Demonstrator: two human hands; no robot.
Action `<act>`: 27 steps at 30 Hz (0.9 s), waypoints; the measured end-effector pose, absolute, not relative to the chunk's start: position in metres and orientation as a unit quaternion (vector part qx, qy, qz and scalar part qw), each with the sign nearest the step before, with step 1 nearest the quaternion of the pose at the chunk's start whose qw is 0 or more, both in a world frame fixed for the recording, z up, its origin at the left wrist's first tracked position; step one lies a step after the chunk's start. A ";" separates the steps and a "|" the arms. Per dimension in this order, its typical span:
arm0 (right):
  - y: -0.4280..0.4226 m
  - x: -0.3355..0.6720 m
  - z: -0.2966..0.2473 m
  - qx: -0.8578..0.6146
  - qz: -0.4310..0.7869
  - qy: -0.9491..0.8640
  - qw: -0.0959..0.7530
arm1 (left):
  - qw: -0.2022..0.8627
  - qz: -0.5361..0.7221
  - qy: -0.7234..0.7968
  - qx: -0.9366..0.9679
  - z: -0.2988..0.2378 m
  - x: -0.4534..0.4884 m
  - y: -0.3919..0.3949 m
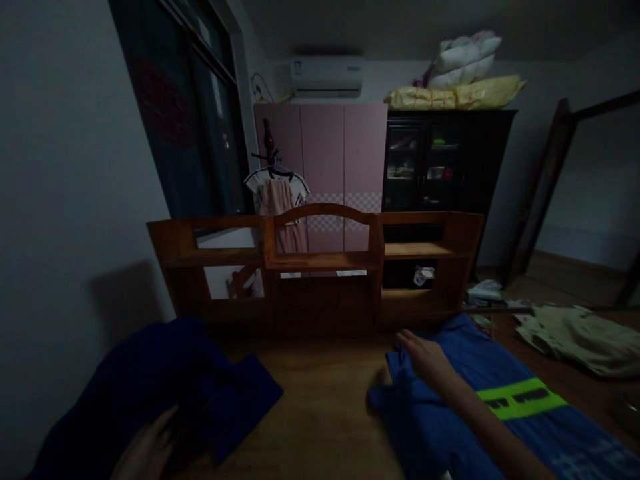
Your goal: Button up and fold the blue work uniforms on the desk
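Observation:
On the right side of the wooden desktop (320, 407) lies a blue work garment (425, 427) with a fluorescent yellow-green band. My right hand (423, 353) is closed on its upper left edge, fingers pinched together on the cloth. A dark blue cloth garment (165, 367) lies bunched at the left, one flat corner reaching toward the middle. Low in the picture, my left hand (147, 447) is against this dark cloth. Its fingers look loosely apart, though dim light and blur hide the details.
A wooden shelf unit (325, 263) with an arched centre stands along the far edge. A pale wall is close on the left. Light-coloured clothing (585, 337) lies at the right. Behind are a pink wardrobe (325, 147), a dark cabinet (450, 153) and hanging clothes (277, 193).

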State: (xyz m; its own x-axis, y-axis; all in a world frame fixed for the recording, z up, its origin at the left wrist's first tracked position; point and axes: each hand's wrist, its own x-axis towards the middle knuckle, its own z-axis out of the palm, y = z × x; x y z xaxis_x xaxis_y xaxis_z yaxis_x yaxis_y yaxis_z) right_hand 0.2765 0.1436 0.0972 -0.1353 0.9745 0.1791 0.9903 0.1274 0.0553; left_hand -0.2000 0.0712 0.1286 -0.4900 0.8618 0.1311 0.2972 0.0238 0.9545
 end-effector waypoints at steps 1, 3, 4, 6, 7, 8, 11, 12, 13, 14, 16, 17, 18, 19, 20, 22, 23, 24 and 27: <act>0.154 0.293 0.086 -0.671 -0.091 -0.735 0.017 | 0.272 0.550 0.665 0.427 0.122 -0.205 0.074; 0.171 0.321 0.068 -0.691 -0.097 -0.715 -0.028 | 0.325 0.542 0.651 0.420 0.107 -0.210 0.077; 0.178 0.333 0.062 -0.700 -0.096 -0.707 -0.043 | 0.360 0.528 0.639 0.427 0.101 -0.210 0.077; 0.189 0.352 0.054 -0.713 -0.090 -0.693 -0.061 | 0.422 0.468 0.617 0.471 0.092 -0.197 0.075; 0.192 0.359 0.053 -0.718 -0.087 -0.687 -0.070 | 0.438 0.427 0.608 0.506 0.089 -0.185 0.073; 0.195 0.365 0.052 -0.722 -0.085 -0.682 -0.078 | 0.438 0.382 0.604 0.546 0.088 -0.169 0.070; 0.198 0.380 0.054 -0.725 -0.082 -0.677 -0.100 | 0.408 0.279 0.563 0.662 0.089 -0.107 0.064; 0.197 0.384 0.057 -0.723 -0.083 -0.678 -0.104 | 0.404 0.259 0.538 0.693 0.088 -0.084 0.063; 0.196 0.388 0.061 -0.719 -0.087 -0.681 -0.105 | 0.391 0.240 0.518 0.722 0.086 -0.063 0.064; 0.195 0.392 0.067 -0.716 -0.092 -0.684 -0.104 | 0.383 0.210 0.484 0.759 0.084 -0.043 0.066; 0.191 0.400 0.085 -0.709 -0.108 -0.690 -0.093 | 0.366 0.183 0.416 0.812 0.080 -0.009 0.077; 0.187 0.403 0.098 -0.705 -0.117 -0.694 -0.086 | 0.355 0.193 0.388 0.828 0.079 0.006 0.085; 0.183 0.406 0.114 -0.702 -0.125 -0.697 -0.076 | 0.346 0.204 0.378 0.834 0.080 0.019 0.095; 0.177 0.407 0.133 -0.700 -0.131 -0.699 -0.063 | 0.338 0.221 0.370 0.837 0.081 0.032 0.105; 0.169 0.407 0.155 -0.697 -0.138 -0.703 -0.047 | 0.334 0.235 0.360 0.839 0.083 0.044 0.116; 0.149 0.403 0.202 -0.693 -0.152 -0.705 0.001 | 0.332 0.252 0.332 0.846 0.087 0.066 0.134; 0.137 0.398 0.226 -0.684 -0.170 -0.709 0.025 | 0.331 0.260 0.317 0.850 0.089 0.076 0.142; 0.126 0.393 0.249 -0.678 -0.198 -0.706 0.049 | 0.328 0.269 0.305 0.853 0.090 0.085 0.147; 0.097 0.380 0.306 -0.652 -0.264 -0.705 0.085 | 0.327 0.297 0.296 0.847 0.098 0.103 0.155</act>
